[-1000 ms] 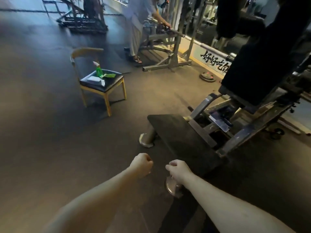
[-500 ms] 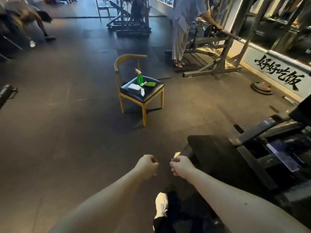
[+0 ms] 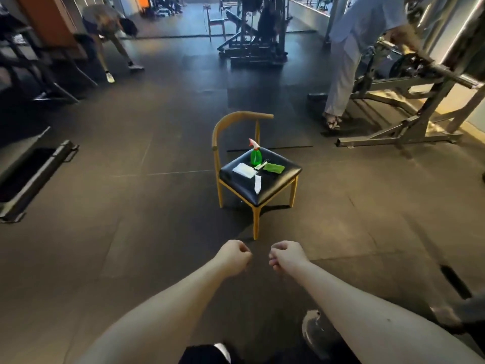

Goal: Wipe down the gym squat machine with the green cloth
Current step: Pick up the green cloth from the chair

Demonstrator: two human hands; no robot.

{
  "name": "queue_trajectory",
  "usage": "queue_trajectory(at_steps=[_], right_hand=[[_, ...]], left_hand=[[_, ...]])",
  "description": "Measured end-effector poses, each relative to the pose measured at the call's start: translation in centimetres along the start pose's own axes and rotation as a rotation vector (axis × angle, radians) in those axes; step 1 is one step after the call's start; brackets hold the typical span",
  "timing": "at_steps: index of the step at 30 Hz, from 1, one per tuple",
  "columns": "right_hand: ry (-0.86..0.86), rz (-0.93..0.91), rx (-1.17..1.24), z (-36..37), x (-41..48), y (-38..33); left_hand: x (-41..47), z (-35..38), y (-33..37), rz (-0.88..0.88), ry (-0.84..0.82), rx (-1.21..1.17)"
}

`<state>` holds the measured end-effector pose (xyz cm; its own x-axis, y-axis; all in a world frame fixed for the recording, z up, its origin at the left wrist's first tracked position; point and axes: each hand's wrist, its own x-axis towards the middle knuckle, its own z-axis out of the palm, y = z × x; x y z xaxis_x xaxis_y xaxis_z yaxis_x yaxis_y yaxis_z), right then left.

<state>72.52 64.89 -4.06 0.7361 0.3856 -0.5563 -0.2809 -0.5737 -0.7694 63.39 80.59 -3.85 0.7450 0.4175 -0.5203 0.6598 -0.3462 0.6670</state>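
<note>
The green cloth (image 3: 274, 168) lies on the black seat of a wooden chair (image 3: 278, 185) straight ahead of me, beside a green spray bottle (image 3: 255, 154), a white folded cloth (image 3: 244, 169) and a white tube (image 3: 258, 184). My left hand (image 3: 233, 257) and my right hand (image 3: 287, 256) are held out low in front of me, side by side, both curled into fists with nothing in them, well short of the chair. Only a dark corner of the squat machine (image 3: 472, 311) shows at the lower right edge.
A person in light clothes (image 3: 349, 53) stands at a grey steel rack (image 3: 409, 106) at the right. Another person (image 3: 110, 30) bends over at the far left. A black machine (image 3: 252, 30) stands at the back, a low black bench part (image 3: 31, 169) at the left.
The view has swung left, away from the squat machine, and the chair with the cloth now sits centred and closer. Both fists have stayed curled and held out in front.
</note>
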Motion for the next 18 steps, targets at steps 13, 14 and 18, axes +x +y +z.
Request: queue_trajectory(at_steps=[13, 14, 18], right_hand=[[0.097, 0.112, 0.027, -0.4, 30.0, -18.8], [0.102, 0.123, 0.036, -0.8, 32.2, -20.0], [0.149, 0.181, 0.092, -3.0, 39.8, -23.8]], left_hand=[[34.8, -14.0, 8.6, -0.003, -0.159, -0.055], [37.2, -15.1, 9.7, 0.008, -0.177, -0.020], [46.1, -18.0, 14.0, 0.015, -0.197, 0.089]])
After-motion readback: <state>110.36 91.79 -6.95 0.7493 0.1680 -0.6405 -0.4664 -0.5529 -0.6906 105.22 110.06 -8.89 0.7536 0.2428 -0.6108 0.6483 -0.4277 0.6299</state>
